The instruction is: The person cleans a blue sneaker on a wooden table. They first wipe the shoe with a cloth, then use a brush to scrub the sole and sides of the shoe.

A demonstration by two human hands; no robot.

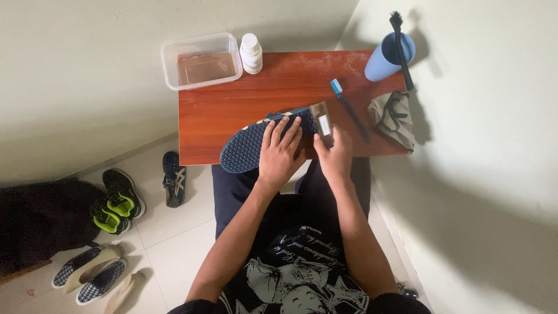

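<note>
A: What has the left hand (279,154) got?

B: It lies flat on the upturned sole of a dark blue shoe (261,142), fingers (289,132) spread and pressing down, palm over the heel half. The shoe rests sole-up near the front edge of the red-brown counter (232,104), toe end sticking out past the fingers toward the person's left.

A: And the right hand (336,152)?

B: Closed around a small brush or block with a pale label (322,123), held against the shoe's end just beyond the left fingertips. Whether it has bristles I can't tell.

A: So which step is this?

B: I'd judge it to be scrubbing or wiping the sole, one hand steadying, the other working. A further stroke would call for the left hand to keep the shoe from sliding while the right draws the block along the tread.

A: What else is about?

B: Past the right fingers lies a blue toothbrush (340,93), then a crumpled grey cloth (394,116) and a light blue cup (386,58) with a black brush standing in it. Beyond the left fingers, a clear plastic tub (200,61) and a white bottle (251,53). More shoes (119,200) sit on the floor.
</note>
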